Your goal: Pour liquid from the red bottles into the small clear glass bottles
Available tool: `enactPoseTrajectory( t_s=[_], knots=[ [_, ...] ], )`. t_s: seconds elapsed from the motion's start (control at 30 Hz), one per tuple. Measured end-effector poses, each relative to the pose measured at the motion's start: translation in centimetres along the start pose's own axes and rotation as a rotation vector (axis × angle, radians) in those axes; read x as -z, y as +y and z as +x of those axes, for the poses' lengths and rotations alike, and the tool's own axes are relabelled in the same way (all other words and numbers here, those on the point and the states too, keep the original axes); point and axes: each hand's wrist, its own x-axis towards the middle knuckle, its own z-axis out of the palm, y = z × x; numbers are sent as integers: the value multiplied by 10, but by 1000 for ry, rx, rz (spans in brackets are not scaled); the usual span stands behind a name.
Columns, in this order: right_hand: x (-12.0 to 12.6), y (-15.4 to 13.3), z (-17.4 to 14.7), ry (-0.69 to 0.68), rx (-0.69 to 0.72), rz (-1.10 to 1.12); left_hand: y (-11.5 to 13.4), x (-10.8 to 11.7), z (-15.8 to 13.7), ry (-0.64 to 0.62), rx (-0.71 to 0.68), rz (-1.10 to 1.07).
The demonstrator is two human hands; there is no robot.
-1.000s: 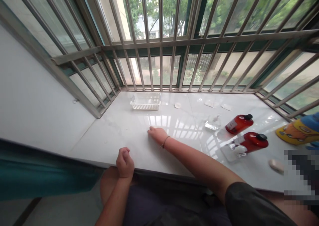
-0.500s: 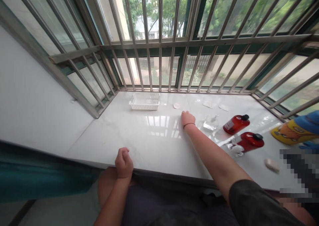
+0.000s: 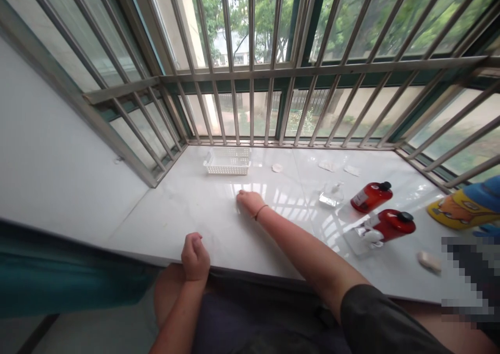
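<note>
The right hand [image 3: 250, 203] is reaching over the glossy white windowsill [image 3: 164, 216], its grip too hidden to tell, the perforated plastic basket [image 3: 227, 171] standing beyond, while the left hand [image 3: 196, 255] is resting fisted at the near edge.

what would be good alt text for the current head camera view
A person's right hand is over a glossy white ledge, nearer the viewer than a white basket; whether it holds anything is unclear. The left hand is curled at the ledge's near edge. Two red bottles with black caps are to the right, and metal window bars run behind.
</note>
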Motion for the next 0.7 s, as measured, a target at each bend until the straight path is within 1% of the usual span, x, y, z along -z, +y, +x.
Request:
enactPoseTrajectory(
  t_s=[0.03,0.1,0.13,0.17,0.23,0.3,0.33,0.4,0.47,0.53,0.63,0.7],
  knots=[
    [-10,-27,-5,-9,126,14,-1,0,0,11,-3,-7],
    [-33,-74,-26,-32,352,40,-4,0,0,20,-10,-16],
    [-43,-92,-39,-45,446,53,-5,0,0,17,-13,-21],
    [-52,-105,-52,-52,510,61,-7,0,0,15,-14,-26],
    [-63,-115,-71,-51,557,68,-10,0,-1,15,-10,-37],
    [-62,-105,-73,-49,520,68,-12,0,-2,22,-1,-43],
    [-58,-93,-68,-47,470,65,-12,-1,-2,26,4,-45],
    [-42,-58,-51,-34,301,46,-12,-1,-2,28,8,-51],
    [-22,-12,-34,-11,63,21,-11,-1,-2,28,10,-54],
    [-2,40,-26,11,-208,-6,-9,-1,-2,24,11,-55],
    [16,112,-36,15,-568,-34,-8,0,-2,19,12,-53],
    [22,147,-49,2,-720,-46,-8,0,-2,12,11,-50]
  ],
)
